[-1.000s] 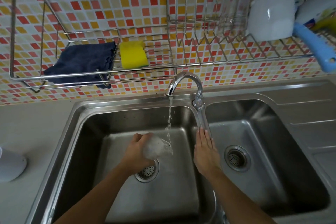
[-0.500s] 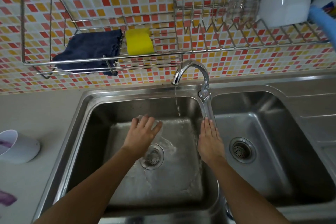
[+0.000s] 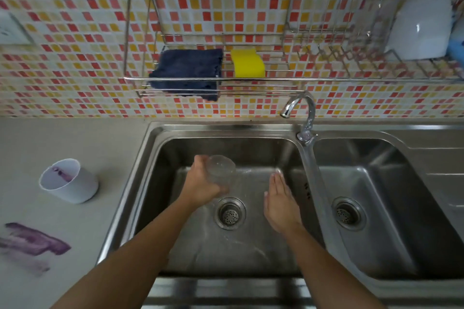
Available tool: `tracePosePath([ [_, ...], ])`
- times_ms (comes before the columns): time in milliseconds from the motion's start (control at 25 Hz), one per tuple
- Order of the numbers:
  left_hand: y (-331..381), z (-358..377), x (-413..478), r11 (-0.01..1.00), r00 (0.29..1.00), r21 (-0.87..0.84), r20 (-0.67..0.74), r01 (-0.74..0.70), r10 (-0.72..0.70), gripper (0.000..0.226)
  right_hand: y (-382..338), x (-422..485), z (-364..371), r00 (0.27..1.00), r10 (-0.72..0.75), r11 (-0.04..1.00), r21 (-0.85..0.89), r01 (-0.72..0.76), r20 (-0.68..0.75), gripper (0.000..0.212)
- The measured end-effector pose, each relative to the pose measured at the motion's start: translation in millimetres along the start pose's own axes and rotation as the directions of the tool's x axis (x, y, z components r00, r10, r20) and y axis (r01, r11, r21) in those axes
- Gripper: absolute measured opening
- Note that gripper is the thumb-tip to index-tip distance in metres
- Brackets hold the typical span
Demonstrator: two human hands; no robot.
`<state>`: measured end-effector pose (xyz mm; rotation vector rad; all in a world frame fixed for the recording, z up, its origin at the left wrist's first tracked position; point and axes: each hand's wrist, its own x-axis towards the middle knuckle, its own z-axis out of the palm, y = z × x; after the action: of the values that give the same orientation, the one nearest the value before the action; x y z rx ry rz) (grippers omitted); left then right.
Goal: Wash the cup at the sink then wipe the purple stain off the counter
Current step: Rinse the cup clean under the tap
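My left hand (image 3: 200, 183) was curled round the clear cup (image 3: 222, 173), holding it over the left basin (image 3: 251, 148), just behind the drain (image 3: 229, 213). The cup's long axis stood near upright, leaning a little, with one round end facing up toward me. I could not tell whether that end was the mouth or the base. My right hand (image 3: 280, 199) hung flat beside it, fingers straight and together, holding nothing. The purple stain (image 3: 35, 238) lay on the counter (image 3: 100, 145) to the left, near a white cup (image 3: 70, 183) on its side.
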<state>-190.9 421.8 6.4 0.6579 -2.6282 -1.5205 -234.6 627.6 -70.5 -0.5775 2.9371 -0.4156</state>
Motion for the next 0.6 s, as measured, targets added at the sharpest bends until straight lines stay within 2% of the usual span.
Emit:
tracePosePath([
  [80, -5.8, -28.8, -11.1, 1.0, 1.0, -0.002, 0.008, -0.02, 0.02, 0.082, -41.3, -3.9, 6.3, 1.0, -0.016, 0.999, 0.049, 0.017, -0.017, 0.054],
  [200, -23.7, -96.7, -28.1, 0.994, 0.992, 0.041, -0.067, -0.102, 0.104, 0.082, -122.6, -2.9, 20.3, 0.996, -0.069, 0.994, 0.08, 0.074, -0.059, 0.055],
  [400, -40.2, -230.1, -32.0, 0.973, 0.956, -0.035, -0.193, -0.23, 0.219, 0.094, -259.6, 0.5, 51.7, 0.989, -0.136, 0.989, 0.049, 0.139, -0.052, 0.066],
  [600, -83.4, -342.2, -18.4, 0.976, 0.92, 0.023, -0.328, -0.218, 0.213, 0.093, -349.5, -2.7, 78.6, 0.984, -0.176, 0.983, 0.047, 0.178, -0.035, 0.069],
])
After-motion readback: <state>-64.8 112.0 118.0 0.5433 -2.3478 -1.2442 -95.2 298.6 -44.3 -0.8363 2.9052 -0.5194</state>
